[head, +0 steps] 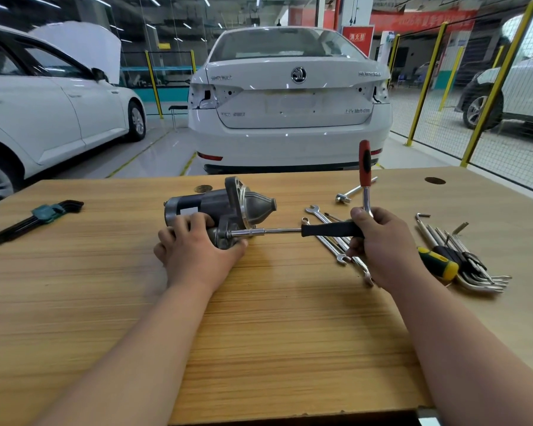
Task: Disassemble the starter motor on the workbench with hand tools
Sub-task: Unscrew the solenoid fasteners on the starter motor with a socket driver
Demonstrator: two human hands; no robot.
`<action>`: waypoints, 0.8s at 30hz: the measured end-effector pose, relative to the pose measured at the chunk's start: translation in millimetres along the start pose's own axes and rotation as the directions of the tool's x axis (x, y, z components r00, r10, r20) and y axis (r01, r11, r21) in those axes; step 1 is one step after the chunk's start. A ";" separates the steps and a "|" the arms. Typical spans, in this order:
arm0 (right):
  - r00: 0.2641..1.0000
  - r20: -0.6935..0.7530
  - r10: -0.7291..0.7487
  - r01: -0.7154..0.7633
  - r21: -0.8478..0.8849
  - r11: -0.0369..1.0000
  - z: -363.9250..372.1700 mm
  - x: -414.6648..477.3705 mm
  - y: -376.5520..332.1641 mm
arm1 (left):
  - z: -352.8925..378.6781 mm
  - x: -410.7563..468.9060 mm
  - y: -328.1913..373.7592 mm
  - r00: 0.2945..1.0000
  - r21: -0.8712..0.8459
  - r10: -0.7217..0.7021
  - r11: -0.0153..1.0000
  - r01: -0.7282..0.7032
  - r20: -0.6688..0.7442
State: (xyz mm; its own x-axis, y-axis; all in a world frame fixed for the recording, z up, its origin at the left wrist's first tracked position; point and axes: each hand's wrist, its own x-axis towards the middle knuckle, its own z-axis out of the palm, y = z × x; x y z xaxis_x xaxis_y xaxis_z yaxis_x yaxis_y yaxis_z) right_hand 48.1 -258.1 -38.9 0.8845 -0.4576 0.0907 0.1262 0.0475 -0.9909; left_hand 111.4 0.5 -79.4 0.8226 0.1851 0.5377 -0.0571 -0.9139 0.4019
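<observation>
In the head view, the starter motor (219,207) lies on its side near the middle of the workbench (259,333). It looks whole, with the dark cylindrical body, cast grey flange and smooth conical nose all joined, so I judge the stripping barely begun. The left hand (194,245) curls round the motor's near end, steadying it. The right hand (382,244) grips the black rubbery handle of a socket driver (326,230), whose chromed shaft sits on a bolt at the motor's flange. A red-handled ratchet (365,167) rises from the same fist, perhaps coupled to the driver. Chromed spanners (342,259) lie just beside it on the wood-grain top.
</observation>
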 end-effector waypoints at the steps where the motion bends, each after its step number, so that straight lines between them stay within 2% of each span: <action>1: 1.000 0.018 0.008 -0.008 0.000 1.000 -0.3 1.2 -3.0 | 0.2 0.0 0.0 1.000 0.005 0.002 1.000 -0.002 0.004; 4: 0.993 0.081 0.089 -0.085 -0.061 0.995 1.3 8.5 -17.4 | 0.3 0.5 0.4 1.000 0.001 0.004 1.000 -0.004 0.001; 8: 0.979 0.091 0.184 -0.135 -0.384 0.913 3.2 12.3 -33.2 | 0.6 1.1 0.0 1.000 0.012 0.003 1.000 -0.003 0.008; 12: 0.994 0.080 0.071 -0.013 -0.567 0.824 -2.1 5.5 -21.0 | 1.4 1.9 -0.3 1.000 0.008 -0.001 1.000 0.001 0.002; 14: 0.994 0.106 -0.023 0.077 -0.541 0.837 -6.7 4.5 -14.4 | 1.3 2.3 -0.1 1.000 0.004 0.000 1.000 0.000 0.003; 16: 0.986 0.146 -0.085 0.142 -0.440 0.887 -12.3 4.8 -10.6 | 1.1 2.7 0.2 1.000 0.010 -0.001 1.000 0.001 0.012; 19: 0.972 0.190 -0.138 0.191 -0.298 0.935 -20.0 3.4 -5.5 | 0.0 2.4 1.0 1.000 0.029 -0.006 1.000 0.005 0.030; 24: 0.940 0.268 -0.213 0.263 -0.165 0.951 -26.6 6.5 0.1 | -1.4 1.8 2.4 0.999 0.032 -0.004 1.000 0.003 0.046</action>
State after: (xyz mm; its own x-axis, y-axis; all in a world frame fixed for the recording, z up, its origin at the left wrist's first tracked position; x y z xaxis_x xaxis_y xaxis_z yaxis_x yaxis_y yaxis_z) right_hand 41.9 -284.6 -41.0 0.9245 -0.2023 0.3232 0.2782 -0.2217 -0.9346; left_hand 111.9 -0.9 -76.4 0.8477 0.1721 0.5017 -0.0371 -0.9244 0.3797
